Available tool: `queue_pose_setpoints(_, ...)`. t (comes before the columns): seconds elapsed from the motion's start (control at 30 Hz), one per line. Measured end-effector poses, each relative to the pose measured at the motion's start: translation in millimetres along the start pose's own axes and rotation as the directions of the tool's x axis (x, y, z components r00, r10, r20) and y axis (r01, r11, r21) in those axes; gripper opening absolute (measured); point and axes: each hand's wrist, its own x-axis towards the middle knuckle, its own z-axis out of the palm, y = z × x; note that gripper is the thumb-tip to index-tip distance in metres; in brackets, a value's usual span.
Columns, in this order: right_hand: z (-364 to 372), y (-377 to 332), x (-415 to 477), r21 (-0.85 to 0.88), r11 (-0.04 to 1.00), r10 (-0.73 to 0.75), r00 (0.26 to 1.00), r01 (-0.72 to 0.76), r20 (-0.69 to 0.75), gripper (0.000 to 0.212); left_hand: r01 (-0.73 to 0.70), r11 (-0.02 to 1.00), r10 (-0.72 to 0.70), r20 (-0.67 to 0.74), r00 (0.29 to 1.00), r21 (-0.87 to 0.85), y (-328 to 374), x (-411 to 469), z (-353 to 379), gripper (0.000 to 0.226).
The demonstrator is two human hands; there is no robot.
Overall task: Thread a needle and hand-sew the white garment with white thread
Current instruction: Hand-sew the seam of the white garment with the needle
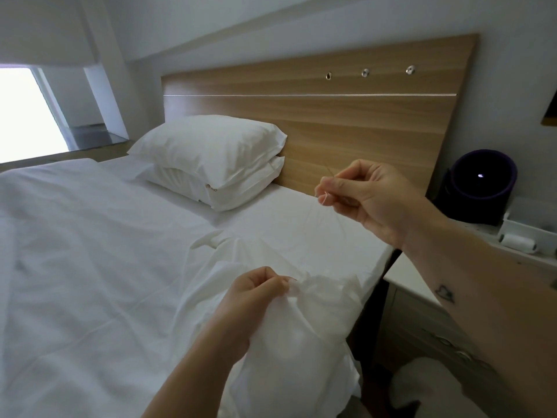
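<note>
Two white pillows (211, 158) stacked against the wooden headboard (346, 116), well away from both hands. Left hand (259, 289) low near the bed's right edge, fingertips pinching a bunched fold of the white garment (301, 336), the rest of it draped on the sheet (90, 267) and down over that edge. Right hand (370, 197) raised well above, thumb and fingers pressed together on a thin needle (328, 171) poking up past them. Small loop of white thread (324, 201) just under the fingertips, too faint to trace further against all the white. Off to the right, a white bedside unit (410, 279) with a dark purple round thing (482, 176) and a white spool (517, 242) lying beside it, right forearm crossing just in front. Open sheet between the hands and plenty more out to the left.
</note>
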Motion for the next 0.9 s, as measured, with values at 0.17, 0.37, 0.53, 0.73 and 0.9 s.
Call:
queue_pose_setpoints(0.17, -19, 13, 14, -0.348, 0.935, 0.035, 0.996, -0.063, -0.085, 0.015, -0.007, 1.0, 0.007, 0.001, 1.0, -0.025, 3, -4, 1, 0.025)
queue_pose_setpoints(0.37, -11, 6, -11, -0.667, 0.745, 0.218, 0.943, 0.005, 0.251, 0.023, -0.044, 0.999, 0.044, -0.029, 0.999, -0.005, 7, -3, 1, 0.02)
queue_pose_setpoints(0.53, 0, 14, -19, -0.845, 0.496, 0.276, 0.887, 0.199, 0.371, 0.02, -0.059, 0.998, 0.06, -0.052, 0.997, 0.03, 9, -3, 5, 0.023)
queue_pose_setpoints(0.73, -21, 10, -6, -0.813, 0.565, 0.265, 0.903, 0.138, 0.337, 0.022, -0.135, 0.969, 0.12, 0.083, 0.989, 0.207, 14, -10, -1, 0.021)
queue_pose_setpoints(0.9, -30, 20, -5, -0.744, 0.667, 0.301, 0.899, 0.041, 0.319, 0.021, -0.19, 0.925, 0.184, 0.051, 0.982, 0.329, 13, -9, 0, 0.02)
